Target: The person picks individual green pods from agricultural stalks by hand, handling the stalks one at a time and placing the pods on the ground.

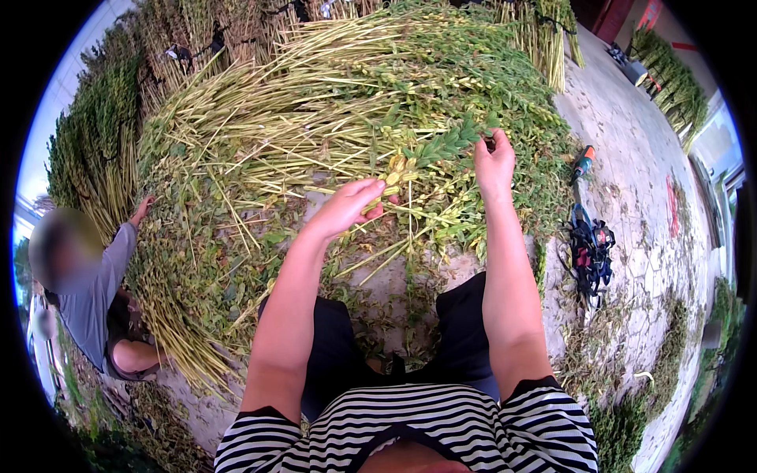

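A leafy plant stalk point(440, 146) with yellowing pods low down and green leaves toward its tip slants between my hands. My left hand point(355, 204) is closed around its yellowish part. At the leafy tip, my right hand point(495, 156) pinches the green end between thumb and fingers. Below and beyond both hands lies a large heap of cut stalks point(284, 127), their bare stems toward the left and leafy tops toward the right. A few loose stalks point(387, 254) lie on the leaf-strewn floor just before me.
At the left a person point(89, 313) crouches by a smaller pile of stalks point(177, 337). Tied bundles point(100, 136) stand upright behind. On the paved floor point(639, 201) to the right lie an orange and teal tool point(584, 162) and a tangle of dark straps point(591, 251).
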The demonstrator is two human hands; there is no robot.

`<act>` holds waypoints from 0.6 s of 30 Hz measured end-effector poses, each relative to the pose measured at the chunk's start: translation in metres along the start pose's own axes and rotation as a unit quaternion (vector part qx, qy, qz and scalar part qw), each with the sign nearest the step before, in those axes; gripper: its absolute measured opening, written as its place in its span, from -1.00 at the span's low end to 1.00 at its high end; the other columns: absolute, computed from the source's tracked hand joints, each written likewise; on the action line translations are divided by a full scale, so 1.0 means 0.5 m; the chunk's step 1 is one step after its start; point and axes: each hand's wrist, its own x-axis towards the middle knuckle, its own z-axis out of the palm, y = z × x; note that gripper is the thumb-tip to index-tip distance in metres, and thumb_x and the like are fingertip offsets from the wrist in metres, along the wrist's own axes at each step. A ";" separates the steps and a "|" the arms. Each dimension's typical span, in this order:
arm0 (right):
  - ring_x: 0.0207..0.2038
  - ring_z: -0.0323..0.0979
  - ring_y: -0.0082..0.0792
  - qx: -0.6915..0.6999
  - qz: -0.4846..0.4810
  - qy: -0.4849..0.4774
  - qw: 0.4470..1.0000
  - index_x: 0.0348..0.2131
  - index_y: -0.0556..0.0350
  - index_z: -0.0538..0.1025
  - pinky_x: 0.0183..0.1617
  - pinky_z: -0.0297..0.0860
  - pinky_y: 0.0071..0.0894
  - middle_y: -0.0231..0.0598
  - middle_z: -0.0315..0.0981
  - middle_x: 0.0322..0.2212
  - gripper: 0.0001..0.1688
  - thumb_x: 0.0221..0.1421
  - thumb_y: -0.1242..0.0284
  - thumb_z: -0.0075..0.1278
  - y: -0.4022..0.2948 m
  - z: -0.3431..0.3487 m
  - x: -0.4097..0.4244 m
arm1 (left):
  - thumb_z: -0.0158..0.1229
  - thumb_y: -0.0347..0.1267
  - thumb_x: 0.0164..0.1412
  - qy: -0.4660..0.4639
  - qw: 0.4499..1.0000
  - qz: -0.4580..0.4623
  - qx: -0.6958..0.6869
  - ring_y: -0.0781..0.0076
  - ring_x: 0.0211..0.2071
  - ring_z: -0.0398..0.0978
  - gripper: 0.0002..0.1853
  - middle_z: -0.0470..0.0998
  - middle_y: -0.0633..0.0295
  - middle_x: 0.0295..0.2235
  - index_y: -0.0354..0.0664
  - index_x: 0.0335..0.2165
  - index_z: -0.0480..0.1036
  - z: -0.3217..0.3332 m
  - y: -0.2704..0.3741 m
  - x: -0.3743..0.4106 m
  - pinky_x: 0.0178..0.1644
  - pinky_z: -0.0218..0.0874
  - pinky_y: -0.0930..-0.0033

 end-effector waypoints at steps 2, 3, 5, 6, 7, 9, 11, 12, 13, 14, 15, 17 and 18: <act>-0.59 0.21 -0.68 0.117 0.078 -0.076 0.987 -0.39 0.16 0.42 -0.55 0.13 -0.67 -0.40 0.37 -0.57 -0.92 0.05 0.53 0.00 -0.006 -0.027 0.008 | -0.20 -0.09 0.28 -0.001 1.000 0.000 0.006 0.74 -0.52 0.26 -0.59 0.31 0.47 -0.56 -0.17 -0.23 0.41 -0.011 0.000 -0.008 -0.53 0.02 0.70; -0.60 0.19 -0.69 0.210 0.113 -0.118 0.964 -0.40 0.14 0.43 -0.57 0.10 -0.68 -0.40 0.38 -0.56 -0.93 0.06 0.52 0.01 -0.016 -0.033 0.005 | -0.19 -0.10 0.28 -0.002 1.000 0.000 0.008 0.74 -0.52 0.26 -0.60 0.31 0.47 -0.56 -0.17 -0.23 0.42 -0.014 -0.002 -0.011 -0.52 0.03 0.70; -0.61 0.19 -0.69 0.287 0.164 -0.154 0.931 -0.42 0.12 0.43 -0.59 0.07 -0.69 -0.39 0.39 -0.56 -0.91 0.05 0.49 0.03 -0.033 -0.032 -0.005 | -0.19 -0.10 0.29 0.016 1.000 0.001 0.024 0.74 -0.52 0.25 -0.60 0.30 0.47 -0.57 -0.17 -0.23 0.41 -0.021 -0.013 -0.009 -0.50 0.05 0.69; -0.61 0.19 -0.69 0.324 0.189 -0.170 0.911 -0.42 0.11 0.43 -0.60 0.06 -0.70 -0.39 0.40 -0.56 -0.90 0.05 0.48 0.04 -0.047 -0.031 -0.010 | -0.19 -0.11 0.29 0.024 0.999 0.002 0.032 0.74 -0.52 0.25 -0.61 0.30 0.47 -0.57 -0.17 -0.24 0.41 -0.020 -0.014 -0.008 -0.49 0.06 0.68; -0.61 0.20 -0.68 0.312 0.188 -0.186 0.913 -0.43 0.11 0.43 -0.61 0.06 -0.70 -0.38 0.40 -0.55 -0.88 0.05 0.45 0.05 -0.051 -0.030 -0.012 | -0.20 -0.11 0.29 0.024 0.999 0.003 0.036 0.74 -0.52 0.25 -0.60 0.30 0.46 -0.57 -0.17 -0.23 0.41 -0.018 -0.014 -0.006 -0.48 0.07 0.67; -0.62 0.20 -0.68 0.290 0.184 -0.219 0.913 -0.46 0.10 0.42 -0.62 0.05 -0.71 -0.37 0.41 -0.55 -0.84 0.04 0.41 0.08 -0.056 -0.027 -0.016 | -0.21 -0.11 0.29 0.023 0.999 0.005 0.045 0.74 -0.51 0.25 -0.60 0.30 0.46 -0.57 -0.18 -0.23 0.41 -0.013 -0.008 -0.005 -0.47 0.09 0.66; -0.63 0.20 -0.69 0.287 0.174 -0.215 0.917 -0.48 0.09 0.41 -0.63 0.04 -0.73 -0.41 0.39 -0.57 -0.84 0.04 0.42 0.09 -0.047 -0.022 -0.015 | -0.20 -0.12 0.29 0.018 0.998 0.012 0.051 0.74 -0.51 0.24 -0.61 0.31 0.45 -0.56 -0.19 -0.24 0.41 -0.011 -0.013 0.001 -0.45 0.09 0.66; -0.63 0.19 -0.69 0.298 0.168 -0.212 0.915 -0.48 0.09 0.41 -0.63 0.04 -0.73 -0.42 0.39 -0.58 -0.84 0.04 0.43 0.09 -0.045 -0.018 -0.014 | -0.19 -0.13 0.29 0.016 0.998 0.015 0.054 0.74 -0.51 0.24 -0.62 0.31 0.45 -0.56 -0.19 -0.25 0.40 -0.010 -0.012 0.003 -0.45 0.09 0.66; -0.64 0.19 -0.69 0.308 0.163 -0.210 0.914 -0.48 0.09 0.41 -0.63 0.04 -0.74 -0.43 0.38 -0.59 -0.85 0.04 0.44 0.09 -0.044 -0.016 -0.013 | -0.18 -0.14 0.29 0.025 0.999 0.014 0.034 0.72 -0.53 0.23 -0.63 0.33 0.44 -0.57 -0.21 -0.26 0.41 -0.008 -0.011 0.002 -0.46 0.08 0.64; -0.65 0.19 -0.70 0.319 0.170 -0.204 0.910 -0.48 0.09 0.41 -0.63 0.04 -0.75 -0.46 0.36 -0.62 -0.88 0.04 0.48 0.07 -0.043 -0.016 -0.014 | -0.16 -0.16 0.29 0.035 0.999 0.013 0.013 0.70 -0.55 0.22 -0.63 0.34 0.43 -0.59 -0.23 -0.28 0.42 -0.004 -0.008 0.000 -0.47 0.07 0.61; -0.64 0.19 -0.70 0.311 0.164 -0.207 0.913 -0.48 0.09 0.42 -0.63 0.04 -0.75 -0.46 0.36 -0.62 -0.89 0.04 0.49 0.07 -0.042 -0.016 -0.014 | -0.14 -0.18 0.28 0.045 0.999 0.013 -0.008 0.68 -0.57 0.21 -0.64 0.36 0.42 -0.60 -0.25 -0.30 0.43 -0.002 -0.007 -0.002 -0.48 0.06 0.59; -0.64 0.19 -0.72 0.296 0.153 -0.214 0.918 -0.48 0.10 0.42 -0.62 0.05 -0.75 -0.47 0.35 -0.63 -0.91 0.04 0.52 0.05 -0.039 -0.017 -0.013 | -0.14 -0.18 0.28 0.056 0.998 0.022 0.004 0.67 -0.58 0.22 -0.65 0.34 0.41 -0.61 -0.25 -0.34 0.42 -0.004 -0.009 0.000 -0.48 0.06 0.58; -0.64 0.19 -0.71 0.268 0.143 -0.212 0.929 -0.48 0.11 0.42 -0.61 0.08 -0.73 -0.47 0.35 -0.63 -0.92 0.03 0.53 0.04 -0.037 -0.019 -0.012 | -0.14 -0.18 0.28 0.061 0.998 0.026 0.010 0.67 -0.58 0.22 -0.65 0.33 0.41 -0.62 -0.24 -0.36 0.42 -0.005 -0.011 0.000 -0.48 0.06 0.57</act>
